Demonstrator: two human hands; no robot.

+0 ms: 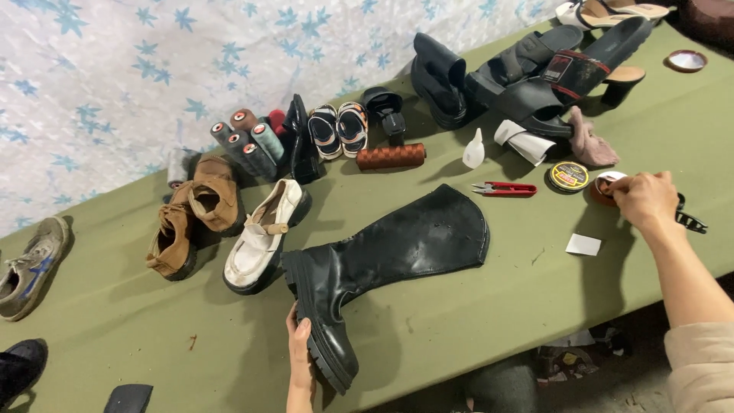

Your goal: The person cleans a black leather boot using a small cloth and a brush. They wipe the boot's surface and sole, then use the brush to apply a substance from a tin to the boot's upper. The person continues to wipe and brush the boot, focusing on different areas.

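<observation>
A tall black leather boot [382,256] lies on its side across the green table [489,306], sole toward me. My left hand [300,352] holds the boot at its toe and chunky sole near the table's front edge. My right hand [646,197] reaches to the right side of the table and rests on a small open round tin [604,186], fingers curled over it. A closed round polish tin with a yellow and black lid [569,177] sits just left of that hand. A black brush or clip [688,220] pokes out beside my right wrist.
Red thread snips [505,188], a white squeeze bottle [474,149], a brown ribbed roller [391,156] and a white paper scrap [583,245] lie near the boot. Brown suede shoes [195,210], a white shoe [264,237], thread spools [248,141] and black sandals [535,76] crowd the back.
</observation>
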